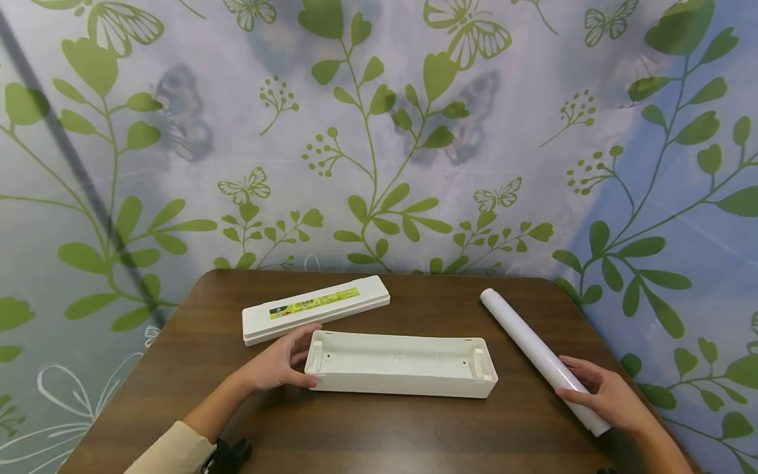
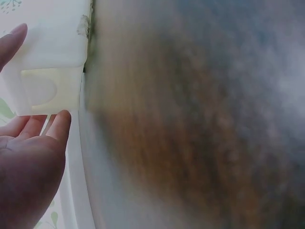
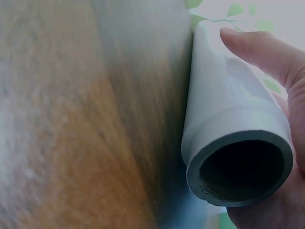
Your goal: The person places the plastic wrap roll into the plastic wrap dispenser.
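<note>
Spanning the open box's (image 1: pixel 397 384) left end, the left hand (image 1: pixel 284 359) pinches it, thumb at the near corner and fingers at the far one, probably to steady it. The right hand (image 1: pixel 610 395) is clamped round the white roll (image 1: pixel 533 342) by its nearer end, thumb over the top, presumably to control that end. A labelled lid (image 1: pixel 316 309) lies just beyond the left fingers. Left of the right grip, bare table (image 1: pixel 521 395) leaves sideways room; the table's right edge runs close beside that hand.
</note>
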`<state>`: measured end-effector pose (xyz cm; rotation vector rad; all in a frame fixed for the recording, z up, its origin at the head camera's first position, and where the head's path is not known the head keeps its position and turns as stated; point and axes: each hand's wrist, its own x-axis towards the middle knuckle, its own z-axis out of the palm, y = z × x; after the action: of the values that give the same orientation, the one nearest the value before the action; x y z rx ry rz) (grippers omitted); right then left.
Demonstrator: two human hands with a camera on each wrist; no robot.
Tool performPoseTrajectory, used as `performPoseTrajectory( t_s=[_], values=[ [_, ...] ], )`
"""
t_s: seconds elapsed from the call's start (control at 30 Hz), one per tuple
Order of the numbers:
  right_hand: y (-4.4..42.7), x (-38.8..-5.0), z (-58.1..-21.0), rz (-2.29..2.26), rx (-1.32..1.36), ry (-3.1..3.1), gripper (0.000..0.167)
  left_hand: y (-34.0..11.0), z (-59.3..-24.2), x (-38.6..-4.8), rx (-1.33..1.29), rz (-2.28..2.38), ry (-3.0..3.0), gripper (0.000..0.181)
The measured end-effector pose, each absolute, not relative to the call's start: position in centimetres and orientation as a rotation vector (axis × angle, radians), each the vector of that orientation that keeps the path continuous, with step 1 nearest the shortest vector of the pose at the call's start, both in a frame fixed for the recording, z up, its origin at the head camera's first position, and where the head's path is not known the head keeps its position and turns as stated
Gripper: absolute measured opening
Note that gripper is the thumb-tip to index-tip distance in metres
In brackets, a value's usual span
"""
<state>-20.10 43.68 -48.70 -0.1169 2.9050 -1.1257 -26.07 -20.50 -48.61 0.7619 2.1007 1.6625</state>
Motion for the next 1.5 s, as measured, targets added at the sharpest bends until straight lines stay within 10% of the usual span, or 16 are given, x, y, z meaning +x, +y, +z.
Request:
performPoseTrajectory(
  t_s=[1.5],
  values=[
    [45.0,-22.7,-47.1,-1.215,-0.186,2.952,0.063,-18.3,-46.9,-24.9,0.694,1.682,2.061,0.101]
  ],
)
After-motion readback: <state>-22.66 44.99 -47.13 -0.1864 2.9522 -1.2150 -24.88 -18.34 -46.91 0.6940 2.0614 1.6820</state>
